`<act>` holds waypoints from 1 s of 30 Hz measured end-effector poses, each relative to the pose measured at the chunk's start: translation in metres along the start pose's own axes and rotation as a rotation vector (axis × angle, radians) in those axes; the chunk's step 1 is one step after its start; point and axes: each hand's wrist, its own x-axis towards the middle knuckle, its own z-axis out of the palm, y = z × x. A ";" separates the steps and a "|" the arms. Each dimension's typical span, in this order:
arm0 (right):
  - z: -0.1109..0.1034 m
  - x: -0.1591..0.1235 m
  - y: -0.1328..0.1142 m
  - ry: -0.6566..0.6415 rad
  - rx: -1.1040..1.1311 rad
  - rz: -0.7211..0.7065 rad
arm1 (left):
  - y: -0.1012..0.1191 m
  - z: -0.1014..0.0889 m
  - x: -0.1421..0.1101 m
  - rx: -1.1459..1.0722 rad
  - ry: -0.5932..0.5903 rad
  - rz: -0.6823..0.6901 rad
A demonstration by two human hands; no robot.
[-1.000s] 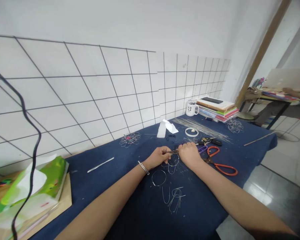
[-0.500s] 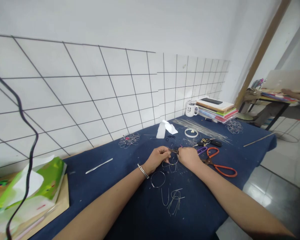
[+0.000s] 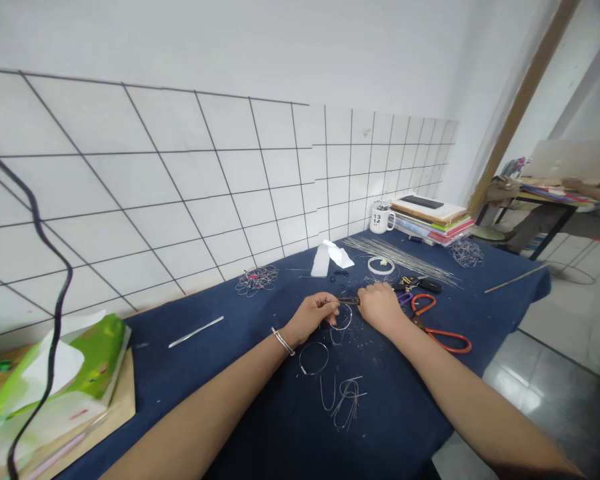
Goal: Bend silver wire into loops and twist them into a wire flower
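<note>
Between finger and thumb, my left hand (image 3: 311, 319) pinches a thin wire loop (image 3: 351, 319), which hangs to the right of the fingertips. My right hand (image 3: 383, 308) is closed around a pair of pliers (image 3: 350, 301). The dark jaws point left and meet the wire at my left fingertips; the exact contact is too small to make out. Purple handles (image 3: 405, 299) show just past my right hand. On the cloth below lies a separate wire ring (image 3: 314, 374), and nearer me a bundle of loose bent wires (image 3: 349, 403).
Red-handled scissors (image 3: 447, 341) lie by my right forearm. Behind are a white ring-shaped coil (image 3: 381, 265), straight wires (image 3: 405, 259), white paper (image 3: 321, 260), a mug (image 3: 380, 219) and stacked books (image 3: 433, 220). A tissue pack (image 3: 97, 373) and black cable (image 3: 60, 300) occupy the left.
My right hand has turned slightly, and more of the pliers' jaws shows. The wire loop at my left fingertips has shifted and now appears rounder. The view has moved slightly.
</note>
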 end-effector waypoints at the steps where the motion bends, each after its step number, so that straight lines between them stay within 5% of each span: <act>1: -0.001 0.000 0.002 0.027 -0.008 -0.018 | 0.000 0.000 0.000 -0.003 -0.013 -0.005; 18: -0.009 0.000 0.005 0.096 -0.040 -0.087 | 0.000 -0.002 0.000 -0.065 -0.130 -0.018; 30: -0.009 0.000 0.003 0.088 -0.060 -0.097 | -0.008 -0.004 0.002 0.201 -0.057 0.057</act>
